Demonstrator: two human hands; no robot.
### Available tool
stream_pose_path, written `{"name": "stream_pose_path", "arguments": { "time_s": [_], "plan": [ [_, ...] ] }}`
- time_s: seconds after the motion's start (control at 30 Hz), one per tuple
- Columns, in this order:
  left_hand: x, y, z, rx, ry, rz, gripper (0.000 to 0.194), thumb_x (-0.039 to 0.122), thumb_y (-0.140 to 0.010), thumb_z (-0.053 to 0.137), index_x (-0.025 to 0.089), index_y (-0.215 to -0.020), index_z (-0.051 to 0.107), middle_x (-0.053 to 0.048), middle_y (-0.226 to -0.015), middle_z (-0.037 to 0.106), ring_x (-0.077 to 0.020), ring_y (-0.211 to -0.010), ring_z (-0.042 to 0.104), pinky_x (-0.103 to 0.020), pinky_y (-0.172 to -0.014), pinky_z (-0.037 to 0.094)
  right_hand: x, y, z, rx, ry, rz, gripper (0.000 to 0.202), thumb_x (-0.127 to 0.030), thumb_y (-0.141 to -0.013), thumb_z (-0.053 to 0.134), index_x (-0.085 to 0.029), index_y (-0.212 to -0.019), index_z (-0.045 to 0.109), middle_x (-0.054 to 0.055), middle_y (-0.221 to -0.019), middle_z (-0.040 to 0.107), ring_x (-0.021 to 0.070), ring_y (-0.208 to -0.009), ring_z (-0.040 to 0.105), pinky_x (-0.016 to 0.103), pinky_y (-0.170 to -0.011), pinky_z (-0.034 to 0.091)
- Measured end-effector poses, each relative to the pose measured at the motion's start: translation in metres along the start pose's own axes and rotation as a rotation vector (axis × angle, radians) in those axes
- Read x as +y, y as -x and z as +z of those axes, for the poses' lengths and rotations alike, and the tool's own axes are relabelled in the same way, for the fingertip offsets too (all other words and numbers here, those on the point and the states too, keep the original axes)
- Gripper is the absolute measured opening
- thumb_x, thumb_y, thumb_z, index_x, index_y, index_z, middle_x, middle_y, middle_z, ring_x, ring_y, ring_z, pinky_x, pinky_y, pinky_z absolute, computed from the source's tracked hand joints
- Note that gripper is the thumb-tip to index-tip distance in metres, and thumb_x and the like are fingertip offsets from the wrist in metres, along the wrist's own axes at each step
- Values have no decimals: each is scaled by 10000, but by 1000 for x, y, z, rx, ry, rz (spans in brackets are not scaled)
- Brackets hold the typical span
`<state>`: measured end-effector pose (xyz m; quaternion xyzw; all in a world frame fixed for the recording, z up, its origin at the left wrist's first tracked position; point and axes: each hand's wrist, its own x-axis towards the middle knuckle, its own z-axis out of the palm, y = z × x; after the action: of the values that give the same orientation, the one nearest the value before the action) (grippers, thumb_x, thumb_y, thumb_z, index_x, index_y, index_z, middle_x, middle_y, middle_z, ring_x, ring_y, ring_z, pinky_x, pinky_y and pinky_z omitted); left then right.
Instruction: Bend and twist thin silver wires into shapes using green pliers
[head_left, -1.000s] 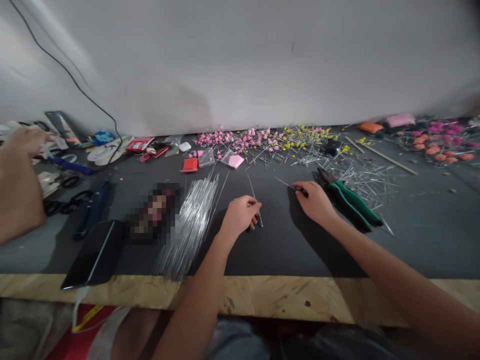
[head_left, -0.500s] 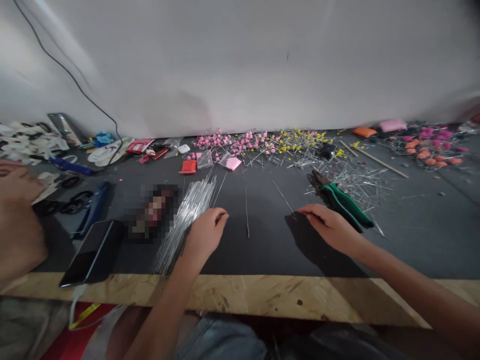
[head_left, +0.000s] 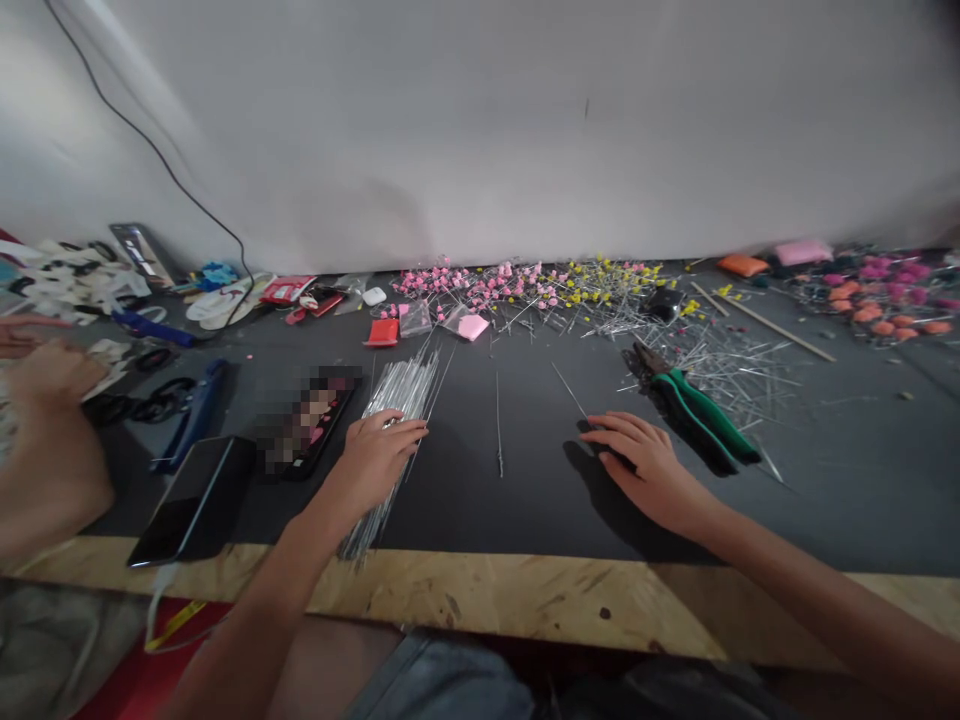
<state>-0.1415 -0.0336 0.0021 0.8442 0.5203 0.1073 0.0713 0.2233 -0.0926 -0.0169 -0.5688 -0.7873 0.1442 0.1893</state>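
Observation:
My left hand (head_left: 381, 452) rests across a bundle of thin silvery wires (head_left: 409, 375), its fingers stretched out and covering the bundle's middle. My right hand (head_left: 645, 468) is open, fingers spread low over the dark tabletop (head_left: 465, 510). Its fingertips are at the near end of a single wire (head_left: 568, 388); whether they touch it I cannot tell. Between my hands lies another wire (head_left: 499, 420), with a small twisted knot near its lower end. Green-handled pliers (head_left: 701, 410) lie just right of my right hand.
Pink-tipped wires (head_left: 480, 285) and yellow-tipped wires (head_left: 611, 280) lie along the wall. Loose wires (head_left: 739, 375) spread behind the pliers. A dark phone (head_left: 191, 500), a blue tool (head_left: 193, 415) and a partly blurred case (head_left: 319, 425) sit left. Another person's hand (head_left: 56, 375) is at far left.
My left hand has moved left onto the wire bundle and its fingers have straightened. My right hand has opened from a pinch, its fingers spreading. The view has shifted slightly.

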Motion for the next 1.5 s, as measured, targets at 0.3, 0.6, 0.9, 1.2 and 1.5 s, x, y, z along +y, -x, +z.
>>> {"name": "stream_pose_path", "arguments": {
  "time_s": [0.3,0.6,0.9,1.2,1.5],
  "plan": [
    [22,2,-6,-110,-11,183,256,382,-834,480,277,-980,662,-2,-1109,637,-241,-1094,449,-430,-912,335,-5,5,6,24,45,29,317,-218,-822,415,-296,-1092,562,16,-1252,535,233,-1211,398,469,-952,334],
    [64,25,-5,-133,-8,194,275,302,-857,457,238,-1093,585,-10,-1163,593,-210,-1138,416,-401,-942,343,-12,25,12,-82,276,-55,498,-387,-877,355,-242,-1353,332,20,-1401,385,262,-1316,241,491,-993,267],
    [85,16,5,-122,-50,278,357,269,-898,363,261,-1241,463,12,-1319,479,-210,-1234,334,-402,-976,301,-58,83,14,-162,361,-263,601,-449,-849,400,-254,-1395,239,37,-1454,273,288,-1330,206,500,-1023,182],
    [87,-4,16,-136,1,209,398,329,-906,321,227,-1272,440,-19,-1328,472,-218,-1266,321,-412,-1006,282,-73,111,18,-23,434,-516,523,-267,-781,476,-245,-1301,430,-14,-1362,442,293,-1314,233,480,-1072,49],
    [83,-2,18,-67,102,179,354,302,-889,370,236,-1210,504,-36,-1281,516,-229,-1238,358,-446,-982,316,-56,121,26,-36,252,-557,454,-287,-838,495,-314,-1287,431,-46,-1302,503,254,-1263,374,410,-1030,282]
  ]
}}
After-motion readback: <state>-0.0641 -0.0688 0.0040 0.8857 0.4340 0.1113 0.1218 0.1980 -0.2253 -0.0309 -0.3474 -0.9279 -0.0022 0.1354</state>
